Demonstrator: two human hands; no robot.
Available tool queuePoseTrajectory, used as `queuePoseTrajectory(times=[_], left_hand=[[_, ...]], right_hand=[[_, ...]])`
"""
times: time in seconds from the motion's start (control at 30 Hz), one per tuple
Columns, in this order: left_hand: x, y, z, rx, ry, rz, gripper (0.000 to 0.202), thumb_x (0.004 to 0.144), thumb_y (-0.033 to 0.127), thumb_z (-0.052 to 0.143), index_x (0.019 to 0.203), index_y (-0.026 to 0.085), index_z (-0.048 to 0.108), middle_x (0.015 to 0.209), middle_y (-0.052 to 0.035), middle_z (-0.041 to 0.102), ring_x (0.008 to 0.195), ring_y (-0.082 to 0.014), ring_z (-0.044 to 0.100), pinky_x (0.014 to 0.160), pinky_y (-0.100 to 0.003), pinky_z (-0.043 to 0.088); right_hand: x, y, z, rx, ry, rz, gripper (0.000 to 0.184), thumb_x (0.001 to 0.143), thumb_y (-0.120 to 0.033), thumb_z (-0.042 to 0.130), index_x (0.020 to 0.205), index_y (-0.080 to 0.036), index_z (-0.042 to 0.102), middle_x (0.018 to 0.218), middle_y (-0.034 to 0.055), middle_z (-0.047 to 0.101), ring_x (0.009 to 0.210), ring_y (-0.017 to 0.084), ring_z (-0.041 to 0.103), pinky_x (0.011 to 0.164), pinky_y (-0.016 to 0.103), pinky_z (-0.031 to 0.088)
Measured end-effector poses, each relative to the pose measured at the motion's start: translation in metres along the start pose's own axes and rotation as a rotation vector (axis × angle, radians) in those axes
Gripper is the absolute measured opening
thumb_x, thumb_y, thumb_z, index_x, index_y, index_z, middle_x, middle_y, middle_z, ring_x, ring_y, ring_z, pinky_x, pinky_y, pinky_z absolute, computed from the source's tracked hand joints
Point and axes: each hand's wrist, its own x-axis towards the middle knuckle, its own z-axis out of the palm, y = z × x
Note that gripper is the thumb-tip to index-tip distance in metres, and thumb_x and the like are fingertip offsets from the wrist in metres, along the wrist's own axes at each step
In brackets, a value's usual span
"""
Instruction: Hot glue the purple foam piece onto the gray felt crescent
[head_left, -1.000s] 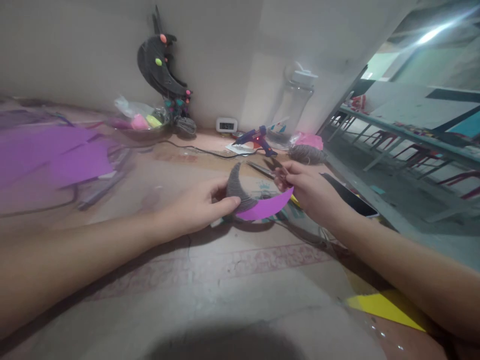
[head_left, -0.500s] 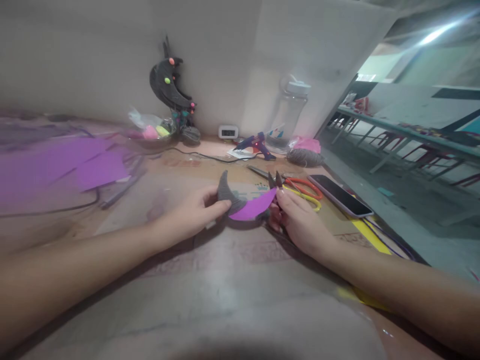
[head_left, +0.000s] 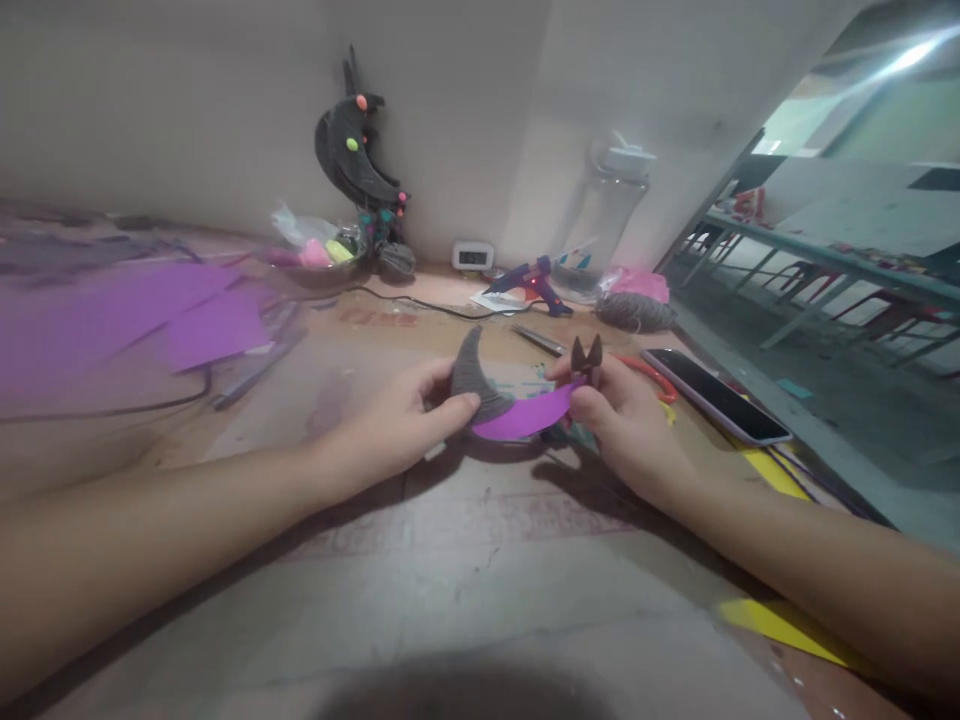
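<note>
At left hand (head_left: 405,425), crescent (head_left: 525,416) tip upward

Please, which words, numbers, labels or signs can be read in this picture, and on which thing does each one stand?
No text can be read with certainty.
Clock by the wall: digits on its display, too blurred to read.
Table: faded red print near the cable, too blurred to read.
Phone: dark screen, no text.
Crescent in the left hand, cutter in the right hand: no text seen.
</note>
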Motion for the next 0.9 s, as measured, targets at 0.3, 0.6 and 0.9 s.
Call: queuePoseTrajectory(times=[0.3,0.6,0.9], left_hand=[[0.0009,-0.0033,-0.0005,-0.039,-0.045,-0.06,0.026,0.088,0.041,0.054,0.096,0.019,0.065,0.094,-0.0029,0.069,0.086,-0.0177,0.061,0.072,-0.027,0.048],[0.0027,-0.0001,-0.0028,0.155,-0.032,-0.045,0.033,0.083,0.051,0.057,0.088,0.018,0.065,0.08,-0.0014,0.066,0.075,-0.0177,0.059,0.065,-0.027,0.045],[0.0015,-0.0048,-0.0021,0.137,-0.033,-0.066,0.032,0.086,0.049,0.053,0.084,0.019,0.062,0.075,0.0006,0.062,0.068,-0.0149,0.056,0.06,-0.024,0.041]], right_hand=[[-0.0017,-0.0043,0.0065,-0.151,0.008,-0.025,0.017,0.087,-0.033,0.058,0.078,-0.02,0.054,0.065,-0.0032,0.051,0.058,0.011,0.049,0.056,0.024,0.039],[-0.002,-0.0056,0.008,-0.238,-0.007,-0.059,0.017,0.086,-0.033,0.06,0.075,-0.02,0.054,0.065,-0.0027,0.051,0.06,0.012,0.049,0.058,0.026,0.039],[-0.0007,-0.0051,0.0105,-0.225,-0.099,-0.051,0.015,0.085,-0.03,0.059,0.076,-0.02,0.055,0.067,-0.0026,0.053,0.061,0.012,0.049,0.059,0.026,0.039]])
